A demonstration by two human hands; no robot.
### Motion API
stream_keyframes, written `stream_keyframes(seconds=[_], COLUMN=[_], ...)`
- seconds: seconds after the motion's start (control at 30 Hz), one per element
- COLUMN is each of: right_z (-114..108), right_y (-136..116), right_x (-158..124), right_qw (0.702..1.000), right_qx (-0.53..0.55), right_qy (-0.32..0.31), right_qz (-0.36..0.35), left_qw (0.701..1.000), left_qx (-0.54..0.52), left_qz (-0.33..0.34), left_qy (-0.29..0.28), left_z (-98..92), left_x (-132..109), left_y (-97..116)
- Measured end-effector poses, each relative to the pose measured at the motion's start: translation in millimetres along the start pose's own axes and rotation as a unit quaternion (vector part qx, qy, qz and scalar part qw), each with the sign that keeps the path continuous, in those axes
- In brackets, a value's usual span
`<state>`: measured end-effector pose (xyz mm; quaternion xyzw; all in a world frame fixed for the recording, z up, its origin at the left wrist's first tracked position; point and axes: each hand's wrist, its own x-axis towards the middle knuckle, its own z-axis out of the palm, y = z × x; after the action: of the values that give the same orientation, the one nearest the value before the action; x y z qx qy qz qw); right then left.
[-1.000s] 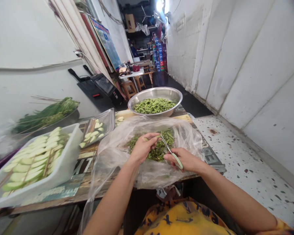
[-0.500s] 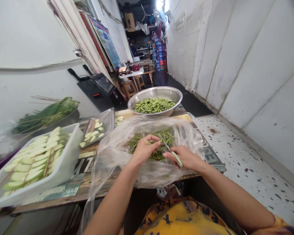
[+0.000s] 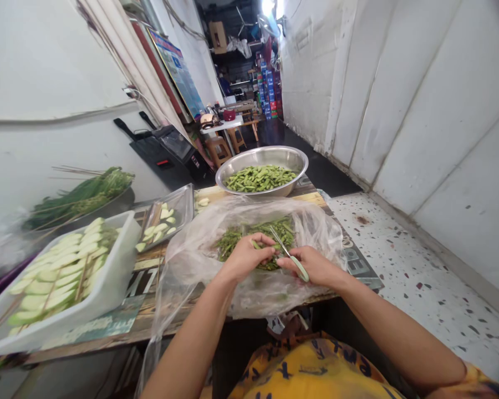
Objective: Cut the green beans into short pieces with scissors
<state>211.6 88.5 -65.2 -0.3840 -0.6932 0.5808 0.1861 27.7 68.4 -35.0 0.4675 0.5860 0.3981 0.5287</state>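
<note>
My left hand (image 3: 249,257) is closed, its fingers pinching a green edamame pod (image 3: 256,244) that they partly cover. In my right hand (image 3: 316,266) is a pair of scissors (image 3: 300,270) with pale green handles. Their slim metal blades point up and away, close to my left fingertips. Both hands are above an opened clear plastic bag (image 3: 191,250) holding a heap of edamame pods (image 3: 283,228). Just behind the bag stands a steel basin (image 3: 303,164) with many loose green pods (image 3: 260,178) in it.
A white tub (image 3: 127,244) of skewered pale green slices sits at the left. Behind it are a metal tray (image 3: 187,202) with cut pieces and a bowl of leafy greens (image 3: 83,194). The wooden table (image 3: 149,316) ends near my body; speckled floor (image 3: 419,277) lies to the right.
My left hand has shifted slightly, and its fingers and the pod have dropped a little away from the scissor tips. My right hand and the scissors stay nearly in place.
</note>
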Motion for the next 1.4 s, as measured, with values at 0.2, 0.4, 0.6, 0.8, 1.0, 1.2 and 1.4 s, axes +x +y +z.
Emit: stream_keyframes(seconds=[0.2,0.4,0.6,0.8,1.0,1.2,1.4], right_z=[-4.5,-4.0,-8.3,-9.3,-5.8,-2.2,2.9], right_y=[-1.0,0.9,-0.5,4.0,-5.0,-9.9,0.3], right_x=[-5.5,-10.4,-9.9,-7.3,-2.7,-4.9,-1.1], right_qw=[0.993,0.995,0.995,0.996,0.999,0.991,0.972], right_qx=[0.114,0.097,0.096,0.073,-0.002,-0.134,-0.230], right_qy=[0.032,0.002,0.010,-0.010,-0.021,0.027,0.042], right_qz=[0.013,0.010,0.033,0.051,0.034,-0.011,-0.018], left_qw=[0.979,0.904,0.793,0.922,0.921,0.932,0.940], left_qx=[-0.191,0.399,0.595,0.373,0.368,0.346,0.333], left_qz=[-0.068,0.120,0.111,0.108,0.122,0.099,0.018], left_qy=[0.024,0.094,0.070,0.001,-0.033,-0.042,-0.078], left_z=[-18.8,-10.2,-8.8,-24.3,-15.9,-16.7,-20.9], left_x=[33.3,61.8,67.6,42.0,22.4,17.9,15.2], left_y=[8.4,-0.2,11.4,20.8,24.8,23.3,14.4])
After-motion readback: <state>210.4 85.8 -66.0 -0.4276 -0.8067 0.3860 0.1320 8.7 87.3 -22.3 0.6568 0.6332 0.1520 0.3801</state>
